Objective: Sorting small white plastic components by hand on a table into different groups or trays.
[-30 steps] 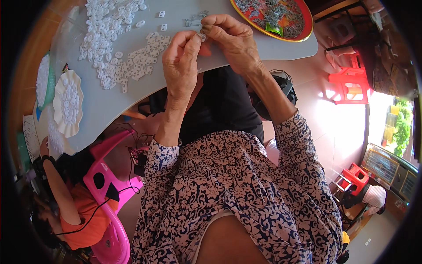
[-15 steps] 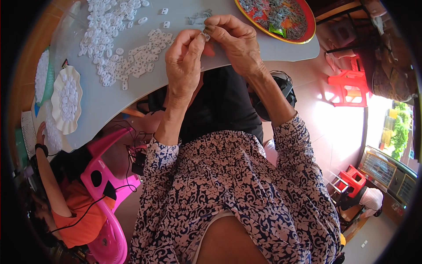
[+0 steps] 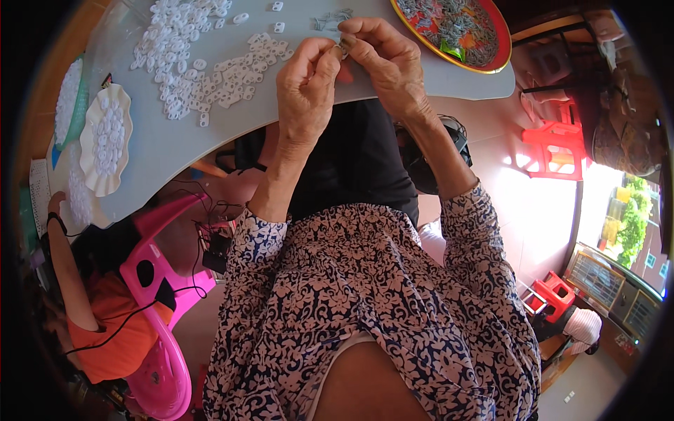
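Above the table's near edge, my left hand (image 3: 307,88) and my right hand (image 3: 392,67) meet fingertip to fingertip. My left thumb and forefinger pinch a small white plastic piece (image 3: 343,50), mostly covered by the fingers. The right thumb and forefinger are closed against it; whatever else they grip is hidden. Just beyond the hands lie several thin grey pieces (image 3: 330,19). To the left, many flat white pieces with holes (image 3: 242,70) spread beside a heap of white oval pieces (image 3: 168,52). Two single white pieces (image 3: 279,27) lie apart from them.
A red, gold-rimmed tray (image 3: 503,59) of grey pieces stands at the right. At the left are a scalloped white dish (image 3: 89,158) and a green basket (image 3: 78,116), both holding white pieces. Another person's arm (image 3: 68,270) reaches in beside a pink chair (image 3: 158,270). Red stools (image 3: 554,151) stand right.
The view has shifted slightly, so the table and its contents sit a little differently. Both hands keep their pinch; the white piece between them is now more covered by the fingers.
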Demonstrator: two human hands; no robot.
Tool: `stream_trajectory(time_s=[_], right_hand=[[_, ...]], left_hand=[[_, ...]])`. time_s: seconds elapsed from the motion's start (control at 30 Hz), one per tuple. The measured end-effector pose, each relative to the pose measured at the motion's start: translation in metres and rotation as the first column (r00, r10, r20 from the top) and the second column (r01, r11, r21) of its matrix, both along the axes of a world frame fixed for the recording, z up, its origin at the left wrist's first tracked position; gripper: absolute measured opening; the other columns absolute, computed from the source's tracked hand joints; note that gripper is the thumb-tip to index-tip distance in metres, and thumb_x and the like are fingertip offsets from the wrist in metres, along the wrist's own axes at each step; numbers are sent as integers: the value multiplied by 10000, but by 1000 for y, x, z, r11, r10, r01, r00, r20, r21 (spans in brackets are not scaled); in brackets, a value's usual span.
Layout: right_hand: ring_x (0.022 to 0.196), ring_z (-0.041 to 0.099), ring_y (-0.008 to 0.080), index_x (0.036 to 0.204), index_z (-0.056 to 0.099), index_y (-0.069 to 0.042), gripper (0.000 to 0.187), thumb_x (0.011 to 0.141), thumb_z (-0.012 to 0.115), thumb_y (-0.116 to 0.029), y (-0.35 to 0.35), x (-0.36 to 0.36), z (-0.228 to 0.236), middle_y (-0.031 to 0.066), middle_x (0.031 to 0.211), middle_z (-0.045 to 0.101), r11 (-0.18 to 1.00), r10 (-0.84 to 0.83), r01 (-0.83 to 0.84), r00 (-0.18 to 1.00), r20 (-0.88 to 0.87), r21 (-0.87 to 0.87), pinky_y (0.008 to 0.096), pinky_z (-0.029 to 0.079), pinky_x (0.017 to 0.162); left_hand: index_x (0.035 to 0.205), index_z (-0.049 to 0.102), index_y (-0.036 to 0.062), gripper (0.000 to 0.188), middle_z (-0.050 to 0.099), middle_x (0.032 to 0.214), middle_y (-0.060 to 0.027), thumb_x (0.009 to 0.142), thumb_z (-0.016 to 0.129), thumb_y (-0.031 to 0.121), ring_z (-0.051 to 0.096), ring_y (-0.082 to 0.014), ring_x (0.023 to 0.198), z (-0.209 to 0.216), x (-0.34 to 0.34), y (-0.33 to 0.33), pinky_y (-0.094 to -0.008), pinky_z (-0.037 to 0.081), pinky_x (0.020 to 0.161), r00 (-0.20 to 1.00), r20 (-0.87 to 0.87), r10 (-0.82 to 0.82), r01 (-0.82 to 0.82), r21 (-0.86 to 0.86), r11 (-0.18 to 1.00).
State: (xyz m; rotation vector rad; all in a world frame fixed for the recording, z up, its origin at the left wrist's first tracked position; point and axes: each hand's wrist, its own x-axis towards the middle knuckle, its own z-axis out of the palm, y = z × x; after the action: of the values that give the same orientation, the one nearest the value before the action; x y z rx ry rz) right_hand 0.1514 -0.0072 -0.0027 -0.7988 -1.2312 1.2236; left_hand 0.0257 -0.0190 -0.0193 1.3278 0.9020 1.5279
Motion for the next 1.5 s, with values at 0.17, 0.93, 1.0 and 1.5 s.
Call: stream_trajectory(time_s=[0.17, 0.93, 1.0, 1.5], right_hand=[[728, 551, 50, 952, 628, 12, 137, 877, 617, -102, 1, 6, -1, 3, 799, 627, 1000, 0, 1, 993, 116, -12, 203, 465, 688], [673, 536, 45, 912, 654, 2, 198, 886, 621, -192, -2, 4, 9, 0, 715, 621, 999, -43, 49, 957, 286, -15, 198, 442, 619], [678, 537, 43, 920, 653, 2, 191, 885, 621, -183, -1, 2, 5, 0, 722, 626, 1000, -20, 20, 962, 274, 2, 197, 442, 621], [661, 524, 24, 879, 670, -18, 140, 869, 638, -154, 0, 0, 4, -20, 699, 632, 999, 4, 6, 962, 272, -35, 186, 431, 608]], left_hand=[[894, 581, 26, 149, 597, 693, 7, 923, 529, 162, 439, -8, 575, 8, -7, -4, -172, 335, 488, 996, -5, -93, 92, -136, 986], [892, 586, -1, 97, 644, 745, -47, 890, 548, 88, 559, -57, 693, 1, -17, -2, -189, 437, 646, 993, 47, -111, 115, -92, 989], [887, 586, 0, 95, 645, 744, -48, 890, 552, 89, 560, -57, 689, 4, -16, -2, -189, 437, 646, 993, 59, -105, 111, -97, 989], [881, 571, 9, 125, 605, 683, -14, 896, 562, 133, 531, -49, 610, 4, -15, -2, -197, 407, 530, 997, 31, -73, 76, -85, 993]])
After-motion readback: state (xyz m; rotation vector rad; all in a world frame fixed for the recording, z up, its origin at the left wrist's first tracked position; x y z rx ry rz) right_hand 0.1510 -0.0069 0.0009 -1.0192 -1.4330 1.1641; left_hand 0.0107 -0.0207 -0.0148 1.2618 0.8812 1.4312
